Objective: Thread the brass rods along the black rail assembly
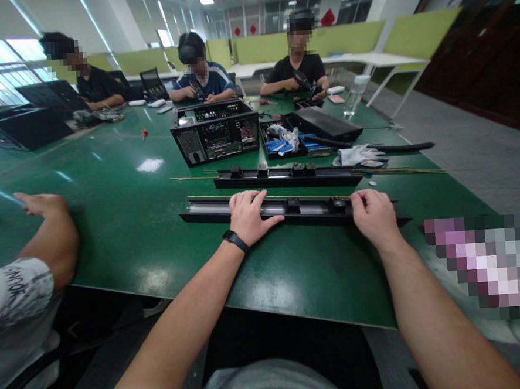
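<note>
A long black channel (208, 209) lies across the green table in front of me, with small black blocks (293, 205) inside it. My left hand (249, 217) bears on its middle, fingers over the far side and thumb along the near edge. Close to the right end, my right hand (373, 214) pinches a thin brass-coloured rod (304, 197), which runs along the channel's far edge. The fingertips partly hide the rod's end. A second black channel (281, 178) with similar blocks lies just behind, and more thin rods (417, 169) stick out past its right end.
Farther back are an open computer case (216, 132), a tray of gloves (283, 143), white gloves (361, 155), a black bar (407, 147) and a clear bottle (356, 94). Three people work across the table (125, 226). Another person's arm (51, 236) reaches in at left.
</note>
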The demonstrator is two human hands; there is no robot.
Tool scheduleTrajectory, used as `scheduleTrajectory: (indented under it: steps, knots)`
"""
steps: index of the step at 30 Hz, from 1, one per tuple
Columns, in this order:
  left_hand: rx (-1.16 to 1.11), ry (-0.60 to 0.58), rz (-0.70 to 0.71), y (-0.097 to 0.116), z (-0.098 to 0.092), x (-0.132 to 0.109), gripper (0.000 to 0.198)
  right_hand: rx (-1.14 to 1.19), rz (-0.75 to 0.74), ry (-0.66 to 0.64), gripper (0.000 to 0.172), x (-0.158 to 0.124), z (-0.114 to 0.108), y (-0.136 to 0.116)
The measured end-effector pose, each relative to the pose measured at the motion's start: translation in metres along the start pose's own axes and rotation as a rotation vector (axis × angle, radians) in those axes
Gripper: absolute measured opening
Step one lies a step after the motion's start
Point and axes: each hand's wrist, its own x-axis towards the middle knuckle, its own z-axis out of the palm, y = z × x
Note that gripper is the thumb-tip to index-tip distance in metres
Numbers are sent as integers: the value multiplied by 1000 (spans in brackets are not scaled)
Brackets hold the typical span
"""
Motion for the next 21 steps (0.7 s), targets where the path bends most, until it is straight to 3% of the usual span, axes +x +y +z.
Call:
scheduleTrajectory:
  steps: [9,21]
  knots:
    - [1,3,1,1,-2,1,75,69,100,-46,25,-2,-8,-9]
    - [0,-8,5,1,-3,1,74,78,125,-72,26,-3,-12,-14]
